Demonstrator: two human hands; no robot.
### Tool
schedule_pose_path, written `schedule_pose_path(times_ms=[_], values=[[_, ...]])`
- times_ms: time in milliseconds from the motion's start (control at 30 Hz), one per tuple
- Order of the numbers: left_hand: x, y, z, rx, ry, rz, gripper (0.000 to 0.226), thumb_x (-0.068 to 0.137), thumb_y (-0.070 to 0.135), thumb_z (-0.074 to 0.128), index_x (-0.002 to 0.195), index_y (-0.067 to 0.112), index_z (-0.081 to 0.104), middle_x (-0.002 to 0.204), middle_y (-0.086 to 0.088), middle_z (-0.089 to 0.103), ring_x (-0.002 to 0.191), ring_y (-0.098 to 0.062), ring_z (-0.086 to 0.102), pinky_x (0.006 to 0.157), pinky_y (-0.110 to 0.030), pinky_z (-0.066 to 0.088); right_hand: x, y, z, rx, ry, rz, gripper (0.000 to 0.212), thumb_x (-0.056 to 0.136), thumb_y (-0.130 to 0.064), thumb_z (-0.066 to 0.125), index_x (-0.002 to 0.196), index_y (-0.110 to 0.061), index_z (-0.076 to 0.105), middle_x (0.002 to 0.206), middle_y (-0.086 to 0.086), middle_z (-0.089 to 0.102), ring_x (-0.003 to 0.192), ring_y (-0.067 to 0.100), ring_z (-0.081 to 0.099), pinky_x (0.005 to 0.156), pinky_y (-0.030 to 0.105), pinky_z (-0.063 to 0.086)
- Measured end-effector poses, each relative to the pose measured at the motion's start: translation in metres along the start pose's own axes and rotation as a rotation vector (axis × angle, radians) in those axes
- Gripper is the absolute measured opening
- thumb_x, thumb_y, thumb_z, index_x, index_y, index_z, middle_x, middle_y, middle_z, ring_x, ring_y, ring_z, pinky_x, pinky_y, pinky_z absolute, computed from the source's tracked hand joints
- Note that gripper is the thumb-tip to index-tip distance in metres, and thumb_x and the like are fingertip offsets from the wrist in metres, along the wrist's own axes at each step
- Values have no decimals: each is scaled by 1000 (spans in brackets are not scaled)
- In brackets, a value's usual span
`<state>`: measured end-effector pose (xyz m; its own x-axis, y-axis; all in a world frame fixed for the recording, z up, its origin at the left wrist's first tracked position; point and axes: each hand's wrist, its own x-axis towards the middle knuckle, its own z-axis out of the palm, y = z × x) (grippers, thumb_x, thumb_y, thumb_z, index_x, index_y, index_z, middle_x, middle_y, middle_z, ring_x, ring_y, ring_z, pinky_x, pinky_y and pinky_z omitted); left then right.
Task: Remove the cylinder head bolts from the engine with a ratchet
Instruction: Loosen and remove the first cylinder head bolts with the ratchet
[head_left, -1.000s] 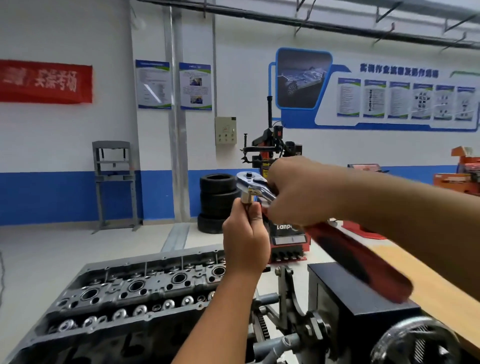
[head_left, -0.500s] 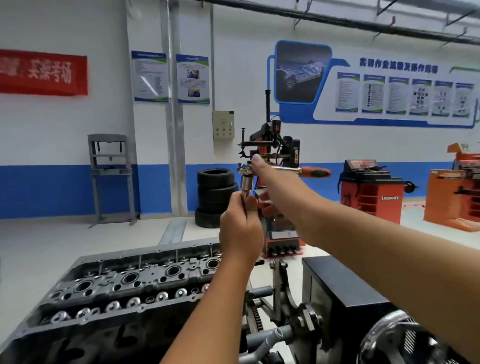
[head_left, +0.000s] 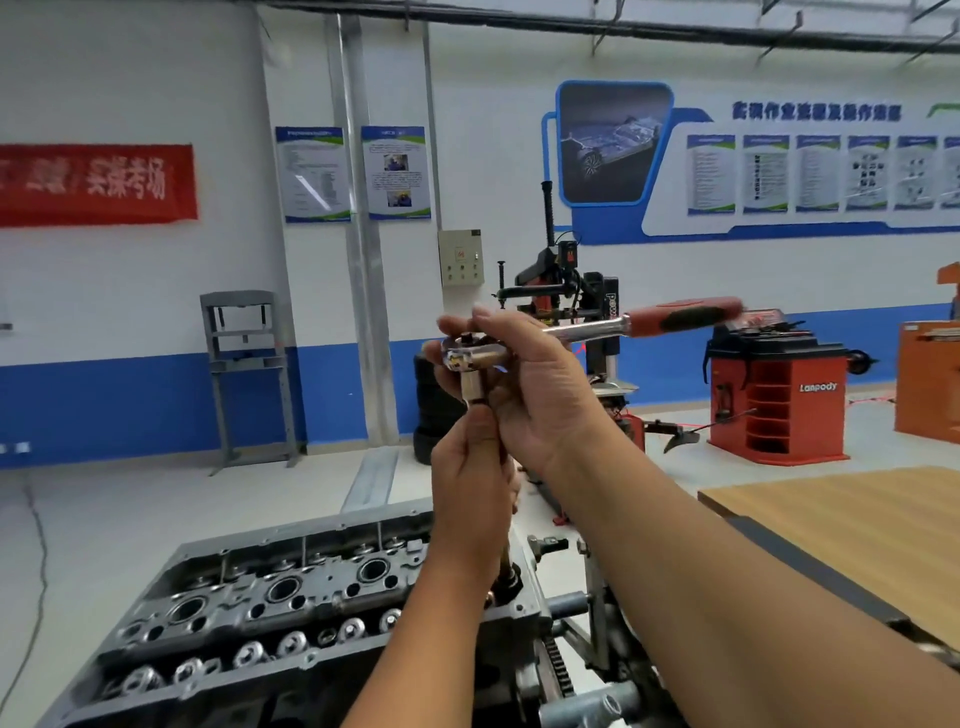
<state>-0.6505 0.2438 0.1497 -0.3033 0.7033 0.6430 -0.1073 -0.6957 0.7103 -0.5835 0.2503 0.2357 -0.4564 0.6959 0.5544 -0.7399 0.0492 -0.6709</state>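
The grey cylinder head (head_left: 270, 603) lies low in the view on an engine stand. A chrome ratchet (head_left: 597, 328) with a red and black handle points right, level, above the head's right end. My right hand (head_left: 524, 384) grips the ratchet's round head from the right, fingers wrapped over it. Below it, my left hand (head_left: 475, 483) is curled round the long extension bar (head_left: 505, 558), which runs down to a socket at a bolt hole on the head's right end. The bolt itself is hidden.
The engine stand's gears and shafts (head_left: 582, 675) sit right of the head. A wooden bench (head_left: 852, 525) is at the right. Behind stand a tyre changer (head_left: 566, 291), stacked tyres (head_left: 431, 415), a red wheel balancer (head_left: 779, 400) and a grey press frame (head_left: 244, 374).
My right hand left the ratchet's handle and now holds its head. The handle swung from pointing down towards me to pointing right. My left hand stayed on the extension.
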Motion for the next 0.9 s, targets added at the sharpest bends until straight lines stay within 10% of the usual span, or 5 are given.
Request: schedule_pose_path(times_ms=[167, 433, 633, 900], values=[[8, -5, 6, 2, -41, -60, 54, 112, 37, 39, 65, 21, 60, 50, 4, 42, 43, -8, 34, 42, -21, 29, 2, 6, -5, -434, 156, -271, 9, 89, -26, 74, 89, -17, 75, 87, 9, 74, 60, 23, 66, 52, 31, 47], [-4, -12, -3, 45, -236, -113, 50, 105, 54, 45, 71, 17, 45, 57, 1, 39, 47, -10, 32, 45, -24, 27, 2, -18, -27, -69, -23, 86, 12, 86, -24, 49, 84, -15, 56, 82, 10, 60, 43, 16, 36, 55, 28, 16], [-6, -18, 7, 156, -131, 24, 45, 109, 40, 40, 72, 18, 54, 55, 11, 44, 46, -4, 35, 49, -23, 29, -1, 10, -20, -474, 180, -570, 12, 86, -9, 59, 75, -3, 58, 66, 30, 55, 43, 38, 53, 39, 35, 41], [-32, -24, -18, 54, -216, -79, 44, 104, 51, 45, 86, 12, 55, 74, -2, 49, 59, -8, 39, 53, -18, 35, 6, -9, -28, 37, -187, 40, 21, 75, -24, 51, 73, -13, 69, 78, 14, 61, 36, 17, 40, 49, 19, 23]])
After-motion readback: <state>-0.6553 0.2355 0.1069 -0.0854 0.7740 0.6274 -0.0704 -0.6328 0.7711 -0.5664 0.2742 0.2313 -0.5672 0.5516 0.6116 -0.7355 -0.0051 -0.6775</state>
